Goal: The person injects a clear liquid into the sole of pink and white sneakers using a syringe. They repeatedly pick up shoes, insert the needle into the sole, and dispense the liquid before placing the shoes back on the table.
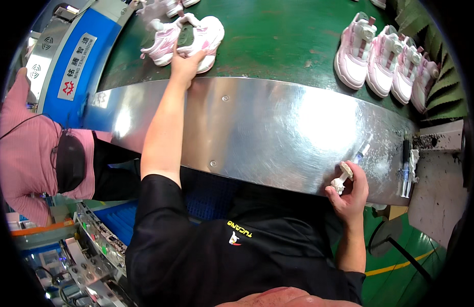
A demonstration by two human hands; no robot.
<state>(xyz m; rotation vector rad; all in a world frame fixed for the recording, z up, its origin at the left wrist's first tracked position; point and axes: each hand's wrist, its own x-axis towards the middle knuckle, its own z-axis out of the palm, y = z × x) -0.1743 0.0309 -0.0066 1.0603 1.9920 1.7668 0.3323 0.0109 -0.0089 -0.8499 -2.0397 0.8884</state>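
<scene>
A pair of white-and-pink sneakers stands at the upper left on the green surface. My left hand (184, 69) reaches out to them, its fingers and thumb around the near edge of the right-hand sneaker (211, 38). The left-hand sneaker (164, 45) sits right beside my fingers. Over the front edge of the steel ledge (257, 133), my right hand (353, 192) is closed on a crumpled white wad (339, 183), cloth-like or soft; its exact kind is unclear. Just beyond those fingers lies a clear, slim syringe-like tube (363, 150).
Several similar sneakers (377, 61) stand in a row at the upper right, beside green folded sheets (449, 82). A dark pen-like tool (405, 156) lies at the ledge's right end. A blue machine housing (88, 56) and a person in pink (32, 153) are on the left.
</scene>
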